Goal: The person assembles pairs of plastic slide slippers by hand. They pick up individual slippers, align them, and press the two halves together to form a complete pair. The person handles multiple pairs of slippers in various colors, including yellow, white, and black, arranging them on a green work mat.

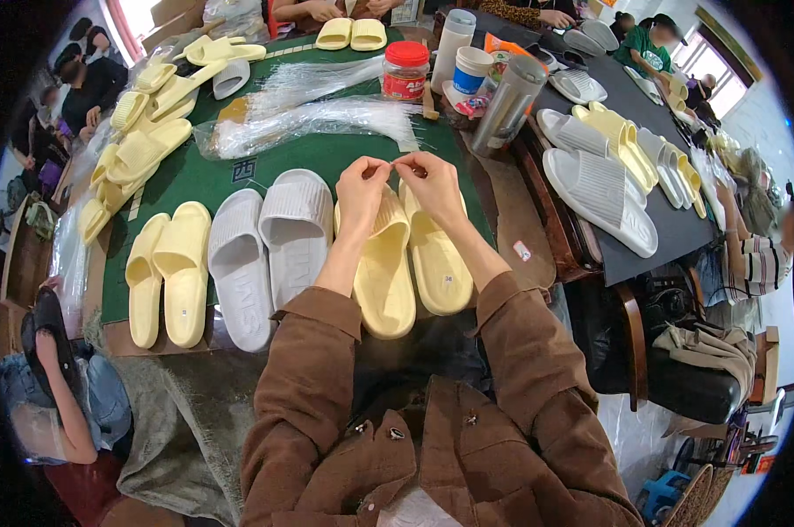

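My left hand [360, 198] and my right hand [430, 186] meet with fingertips pinched, close together above a pair of slippers. Whatever they pinch is too small to make out. Under them at the table's near edge lie a yellow slipper [386, 294] and its mate [442, 268], toes away from me; my hands partly cover their straps. Left of these is a grey pair, one slipper [239, 281] beside the other [297, 206]. Farther left sits another yellow pair [184, 272]. Beyond my hands lie bundles of thin clear plastic strands [318, 127].
A red-lidded jar [405, 75], a steel tumbler [509, 104] and a white bottle [454, 48] stand at the back of the green tabletop [265, 158]. Yellow slippers [147, 154] line its left side. More slippers cover a dark table [678, 224] at right. Other people work around.
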Demonstrator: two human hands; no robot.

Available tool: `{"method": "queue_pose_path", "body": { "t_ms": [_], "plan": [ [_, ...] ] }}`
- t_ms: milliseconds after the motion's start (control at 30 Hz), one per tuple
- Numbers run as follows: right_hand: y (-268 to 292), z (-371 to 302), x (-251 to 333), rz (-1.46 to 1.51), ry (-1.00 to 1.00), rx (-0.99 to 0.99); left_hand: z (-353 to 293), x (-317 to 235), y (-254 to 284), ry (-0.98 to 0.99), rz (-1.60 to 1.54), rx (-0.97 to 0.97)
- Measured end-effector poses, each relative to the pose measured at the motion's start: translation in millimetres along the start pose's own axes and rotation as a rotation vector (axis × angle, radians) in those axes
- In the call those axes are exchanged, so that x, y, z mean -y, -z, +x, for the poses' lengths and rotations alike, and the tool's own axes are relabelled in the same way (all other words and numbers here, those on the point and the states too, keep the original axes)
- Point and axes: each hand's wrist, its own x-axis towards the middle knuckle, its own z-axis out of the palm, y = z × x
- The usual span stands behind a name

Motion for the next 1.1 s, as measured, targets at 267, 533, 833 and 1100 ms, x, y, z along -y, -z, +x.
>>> {"method": "queue_pose_path", "body": {
  "t_ms": [267,533,833,1100],
  "plan": [
    [-1.6,0.2,-0.1,-0.014,-0.019,0.014,0.0,0.4,2.1,0.013,-0.066,0.01],
    [-2.7,-0.3,-1.8,0.041,-0.023,0.004,4.1,4.5,2.2,0.005,-0.089,0.095],
    [3.6,0.9,1.8,0.13,-0.141,0.114,7.8,-8.0,11.3,0.221,-0.304,0.325],
    [3.1,-1.3,5.6,0.14,-0.118,0.161,17.4,0.4,20.1,0.344,-0.397,0.426]
  ]
}}
